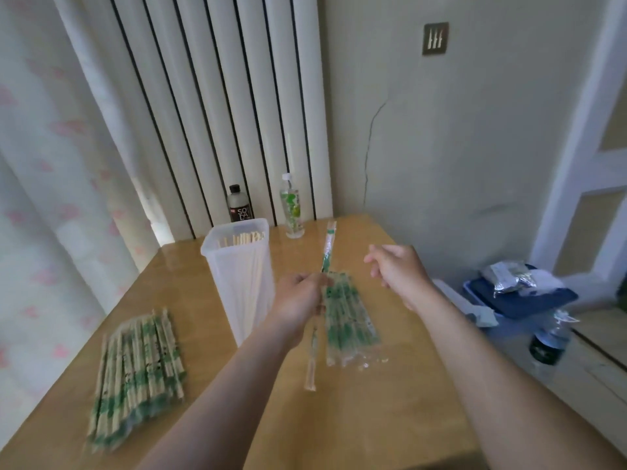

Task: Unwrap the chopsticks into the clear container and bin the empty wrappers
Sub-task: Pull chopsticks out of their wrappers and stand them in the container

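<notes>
**One wrapped pair held upright over the table, right hand free**

A wooden table (339, 418) fills the lower part of the view, pushed into the corner of the room. To its right, lower down, is a blue bin (529, 301) with crumpled silver and white material on top.

The clear container (244, 290) stands upright left of the table's centre. Bare chopsticks (241, 238) stand in it, with their ends showing at the rim.

On the near left of the table is a pile of wrapped chopsticks (135, 374). Their long axes run away from the person and fan slightly.

Right of the container, a smaller heap of flat clear-and-green wrappers (351, 320) lies lengthwise the same way.

The left hand (298, 301) is just beside this heap and in front of the container. Its fingers are curled round a wrapped pair (327, 252), gripping it about the middle. The pair's long axis is close to vertical in the picture. Its far end points away towards the wall and leans a little right, and its near end hangs below the wrist.

The right hand (397, 269) hovers to the right, apart from the pair. Its fingers (375, 256) are loosely bent with a narrow gap, and it holds nothing. Motion blur hides finer detail.

At the table's far edge stand a dark bottle (240, 205) and a clear bottle with a green label (291, 208).
</notes>
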A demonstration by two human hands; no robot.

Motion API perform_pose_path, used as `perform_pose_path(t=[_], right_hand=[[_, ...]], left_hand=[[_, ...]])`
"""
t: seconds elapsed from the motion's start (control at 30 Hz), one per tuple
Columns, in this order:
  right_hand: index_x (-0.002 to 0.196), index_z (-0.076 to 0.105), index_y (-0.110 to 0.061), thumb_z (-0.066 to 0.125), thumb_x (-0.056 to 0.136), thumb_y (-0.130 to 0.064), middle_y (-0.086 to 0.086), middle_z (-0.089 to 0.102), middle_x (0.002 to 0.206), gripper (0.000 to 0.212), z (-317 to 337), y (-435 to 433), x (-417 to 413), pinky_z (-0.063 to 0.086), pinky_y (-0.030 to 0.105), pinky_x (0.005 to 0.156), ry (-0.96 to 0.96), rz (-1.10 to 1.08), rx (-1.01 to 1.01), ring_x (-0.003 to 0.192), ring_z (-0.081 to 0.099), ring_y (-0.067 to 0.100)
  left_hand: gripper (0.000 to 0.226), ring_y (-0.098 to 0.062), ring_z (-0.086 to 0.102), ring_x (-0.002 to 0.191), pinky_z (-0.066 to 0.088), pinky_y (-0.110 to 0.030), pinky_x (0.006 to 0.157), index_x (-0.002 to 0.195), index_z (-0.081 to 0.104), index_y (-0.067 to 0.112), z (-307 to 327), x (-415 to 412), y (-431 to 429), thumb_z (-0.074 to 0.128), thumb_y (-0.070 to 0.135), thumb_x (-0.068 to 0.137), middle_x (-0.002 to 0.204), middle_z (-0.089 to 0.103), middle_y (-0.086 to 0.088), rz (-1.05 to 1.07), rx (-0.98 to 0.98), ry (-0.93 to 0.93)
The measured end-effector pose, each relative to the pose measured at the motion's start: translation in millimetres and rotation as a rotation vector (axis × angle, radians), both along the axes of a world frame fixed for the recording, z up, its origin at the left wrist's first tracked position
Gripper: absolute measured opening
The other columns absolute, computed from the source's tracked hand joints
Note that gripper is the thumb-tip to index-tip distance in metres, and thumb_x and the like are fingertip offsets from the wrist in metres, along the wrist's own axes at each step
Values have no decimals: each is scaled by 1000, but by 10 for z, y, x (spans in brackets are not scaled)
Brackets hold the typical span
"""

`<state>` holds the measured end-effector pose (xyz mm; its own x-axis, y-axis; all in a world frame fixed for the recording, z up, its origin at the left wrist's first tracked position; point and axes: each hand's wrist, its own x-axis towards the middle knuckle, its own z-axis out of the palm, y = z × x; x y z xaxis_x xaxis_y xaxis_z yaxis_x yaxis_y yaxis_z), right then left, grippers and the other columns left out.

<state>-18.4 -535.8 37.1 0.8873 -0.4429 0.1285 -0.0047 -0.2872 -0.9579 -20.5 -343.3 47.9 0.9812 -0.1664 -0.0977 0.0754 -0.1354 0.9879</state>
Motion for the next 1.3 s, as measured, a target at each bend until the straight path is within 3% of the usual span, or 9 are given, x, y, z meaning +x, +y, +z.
perform_pose_path(t=[0.1, 0.2, 0.27, 0.4, 0.5, 0.6, 0.87, 1.13, 1.3], right_hand=[[71, 58, -2, 52, 102, -26, 6, 51, 61, 39, -598, -298, -35, 30, 31, 56, 177, -27, -147, 58, 45, 22], [67, 41, -11, 50, 100, -23, 7, 37, 62, 37, -950, -416, -93, 23, 33, 57, 212, -21, -270, 58, 39, 22], [66, 41, -12, 50, 100, -23, 4, 40, 59, 37, -965, -406, -101, 25, 33, 56, 198, 2, -307, 57, 42, 21], [65, 42, -13, 52, 100, -22, 2, 44, 59, 38, -975, -376, -109, 26, 34, 53, 184, 11, -359, 57, 44, 20], [66, 46, -12, 54, 99, -20, 0, 44, 58, 36, -1011, -389, -87, 27, 34, 54, 165, 12, -327, 56, 42, 18], [74, 58, -7, 54, 100, -22, 0, 50, 61, 30, -1020, -401, -71, 32, 32, 54, 170, 19, -307, 58, 47, 17], [76, 62, -7, 56, 100, -23, -2, 53, 61, 29, -1032, -413, -67, 35, 30, 54, 158, 12, -271, 59, 49, 17], [78, 65, 0, 56, 95, -17, 18, 67, 75, 26, -794, -357, -135, 39, 32, 62, 213, 8, -82, 67, 56, 24], [72, 70, -6, 62, 91, -16, -2, 63, 59, 23, -332, 136, -290, 40, 28, 58, 118, 118, -109, 56, 51, 18]], left_hand=[[14, -22, 53, 66, 44, -30, 61, 82, 65, 8, -143, 232, -239, 61, 16, 93, 70, 55, -3, 0, 98, 13], [16, -22, 52, 68, 44, -29, 65, 80, 58, 15, -280, 450, -416, 58, 17, 96, 76, 56, -7, 20, 254, -55], [7, -18, 53, 68, 43, -27, 63, 91, 59, 17, -359, 589, -485, 61, 21, 96, 79, 59, -3, 44, 352, -98], [24, -15, 56, 77, 44, -28, 62, 111, 56, 16, -512, 810, -559, 67, 26, 93, 95, 61, -4, 64, 513, -125], [12, -15, 56, 69, 45, -26, 60, 95, 62, 14, -596, 901, -617, 68, 23, 92, 86, 62, -3, 37, 613, -159], [20, -20, 50, 63, 41, -28, 59, 72, 59, 16, -683, 947, -648, 68, 19, 90, 70, 55, -6, 11, 712, -220], [20, -20, 53, 63, 45, -28, 59, 76, 66, 10, -644, 852, -606, 65, 20, 93, 68, 58, -6, 1, 674, -283], [13, -9, 56, 75, 43, -19, 61, 88, 67, 15, -379, 429, -225, 60, 21, 97, 82, 63, 3, -164, 647, -404], [16, -18, 62, 78, 44, -22, 63, 90, 71, 9, -276, 127, 201, 57, 15, 95, 79, 68, -1, -246, 719, -467]])
